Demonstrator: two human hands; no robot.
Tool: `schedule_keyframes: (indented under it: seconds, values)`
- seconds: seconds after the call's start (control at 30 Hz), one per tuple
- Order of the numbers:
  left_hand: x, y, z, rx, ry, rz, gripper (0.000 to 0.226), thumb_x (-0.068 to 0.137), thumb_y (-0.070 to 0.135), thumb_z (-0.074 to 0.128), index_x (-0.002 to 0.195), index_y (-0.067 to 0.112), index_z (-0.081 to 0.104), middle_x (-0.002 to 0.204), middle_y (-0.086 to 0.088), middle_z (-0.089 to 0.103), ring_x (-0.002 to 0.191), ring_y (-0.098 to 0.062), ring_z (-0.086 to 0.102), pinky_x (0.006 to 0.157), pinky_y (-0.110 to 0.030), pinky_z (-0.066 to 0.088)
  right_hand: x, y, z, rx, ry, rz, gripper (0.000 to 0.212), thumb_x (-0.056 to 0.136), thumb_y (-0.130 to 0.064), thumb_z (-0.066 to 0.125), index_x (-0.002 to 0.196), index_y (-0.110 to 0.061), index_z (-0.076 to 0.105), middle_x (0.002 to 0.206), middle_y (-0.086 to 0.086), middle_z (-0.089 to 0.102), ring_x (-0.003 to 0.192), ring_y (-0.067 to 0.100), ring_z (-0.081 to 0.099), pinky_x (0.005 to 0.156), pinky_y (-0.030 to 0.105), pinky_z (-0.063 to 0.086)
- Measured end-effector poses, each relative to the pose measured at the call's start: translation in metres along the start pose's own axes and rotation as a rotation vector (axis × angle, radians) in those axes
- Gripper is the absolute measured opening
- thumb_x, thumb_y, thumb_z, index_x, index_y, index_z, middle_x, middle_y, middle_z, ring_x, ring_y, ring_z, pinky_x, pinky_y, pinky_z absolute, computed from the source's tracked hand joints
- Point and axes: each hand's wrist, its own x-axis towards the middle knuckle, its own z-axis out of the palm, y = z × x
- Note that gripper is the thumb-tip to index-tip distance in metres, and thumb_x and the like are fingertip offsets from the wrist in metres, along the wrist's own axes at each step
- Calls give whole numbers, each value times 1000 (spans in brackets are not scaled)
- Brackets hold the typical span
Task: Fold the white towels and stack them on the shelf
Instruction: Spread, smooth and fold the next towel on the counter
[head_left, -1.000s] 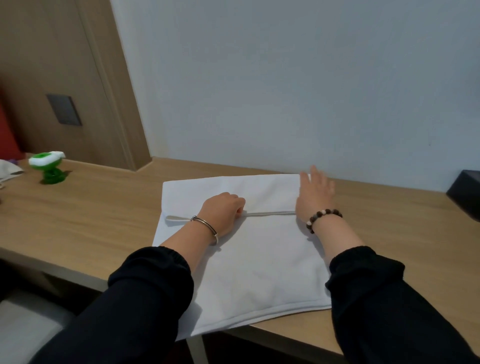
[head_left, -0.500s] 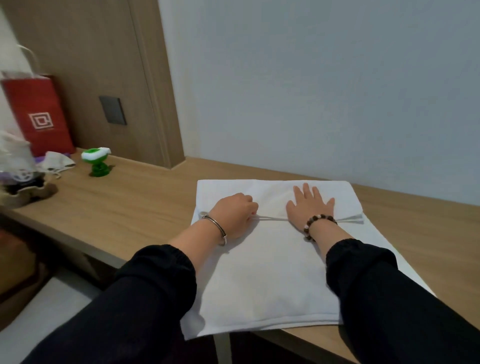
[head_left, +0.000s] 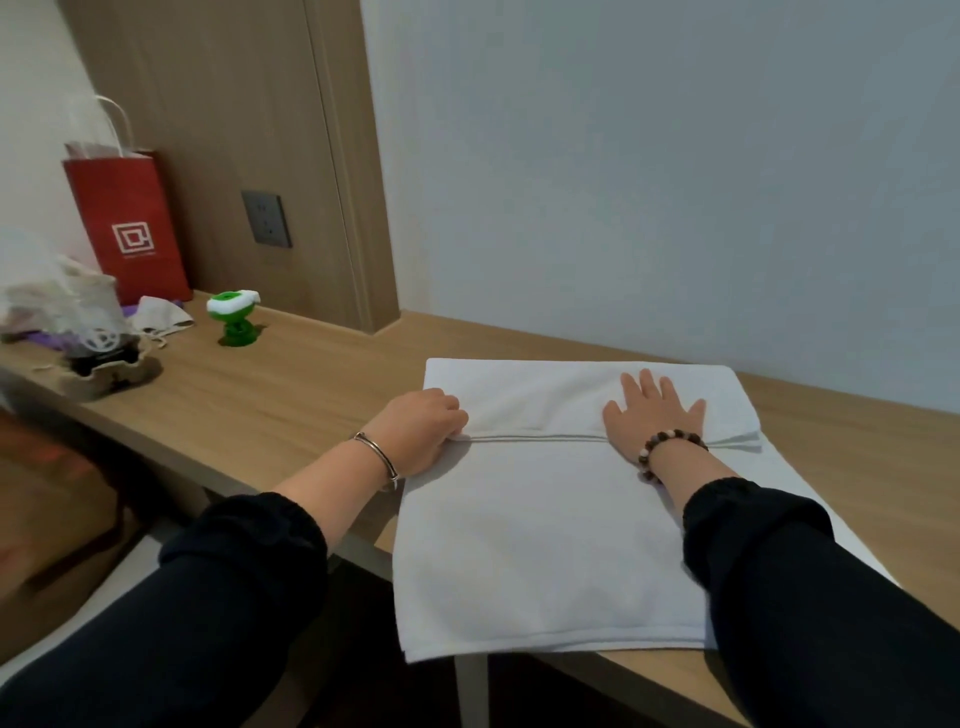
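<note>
The left grip (head_left: 422, 434) has its fingers curled and holds the left end of a folded-over edge of the white towel (head_left: 545, 530); a metal bangle (head_left: 378, 457) sits on that wrist. The right grip (head_left: 653, 415) lies flat with fingers spread, pressing on the folded flap near its right end, a bead bracelet (head_left: 671, 447) at the wrist. The flap's hem runs straight between the two. The towel lies on the wooden bench (head_left: 291, 395) close to the wall, its near edge overhanging the front slightly. Well to the left stand a green toy (head_left: 235, 319) and a red paper bag (head_left: 130, 223).
</note>
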Motion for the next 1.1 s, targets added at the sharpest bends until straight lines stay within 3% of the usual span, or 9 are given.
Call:
schedule_keyframes:
  seconds: [0.2, 0.3, 0.37, 0.47, 0.6, 0.77, 0.9, 0.97, 1.1]
  values:
    - [28, 0, -32, -128, -218, -155, 19, 90, 27, 51, 86, 17, 66, 84, 1, 62, 78, -21, 54, 62, -25, 40, 0, 2, -3, -23, -52, -36, 59, 97, -45, 12, 153, -29, -1, 160, -5, -13, 147, 19, -8, 116, 56, 0]
    - [60, 11, -29, -210, -64, -172, 30, 94, 23, 44, 118, 21, 62, 118, -2, 62, 108, -24, 54, 86, -30, 43, 0, 3, -2, -30, -59, -43, 59, 98, -45, 13, 153, -29, 0, 160, -5, -12, 147, 19, -7, 115, 56, 0]
    - [84, 25, -19, -272, -15, -130, 40, 99, 24, 39, 139, 21, 46, 141, -4, 46, 128, -25, 39, 102, -31, 33, 1, 4, -2, -30, -54, -43, 59, 98, -44, 13, 153, -30, 1, 160, -6, -11, 147, 19, -7, 115, 56, 1]
    - [110, 44, -1, -249, -101, -79, 51, 102, 38, 31, 150, 28, 19, 158, 2, 17, 144, -22, 15, 115, -42, 16, 4, 4, 0, -25, -46, -51, 59, 97, -44, 14, 153, -30, 2, 160, -6, -9, 147, 18, -6, 116, 55, 1]
    - [112, 45, 30, -222, -214, -75, 55, 99, 53, 20, 150, 37, 8, 159, 11, -3, 146, -18, -6, 114, -56, 0, 8, 6, 2, -34, -45, -50, 58, 98, -44, 13, 153, -31, 2, 160, -7, -9, 147, 17, -6, 116, 55, 0]
    - [100, 25, 42, -225, -241, -194, 61, 93, 65, 12, 149, 42, 5, 158, 14, -7, 146, -16, -12, 112, -58, -5, 11, 5, -1, -29, -115, -17, 56, 99, -37, 12, 152, -31, -3, 159, -7, -15, 147, 17, -11, 114, 58, -5]
    - [93, 25, 44, -212, -212, -264, 60, 93, 62, 11, 149, 41, 4, 158, 14, -6, 146, -17, -12, 110, -61, -5, 19, -5, -14, -40, -199, 30, 58, 98, -40, 17, 152, -26, 1, 159, -5, -17, 147, 21, -11, 113, 62, 2]
    - [93, 27, 43, -209, -208, -259, 57, 95, 56, 13, 149, 39, 3, 159, 13, -7, 146, -17, -13, 110, -61, -5, 20, -25, -16, -60, -125, -103, 56, 98, -35, 21, 151, -24, 9, 159, -2, -15, 147, 24, -9, 113, 61, 4]
    - [92, 27, 44, -191, -186, -277, 56, 97, 49, 14, 151, 34, 3, 159, 11, -6, 146, -17, -11, 112, -60, -4, 23, -49, 1, -90, -115, -381, 53, 101, -39, 12, 152, -31, 1, 160, -6, -11, 147, 18, -10, 115, 54, -1]
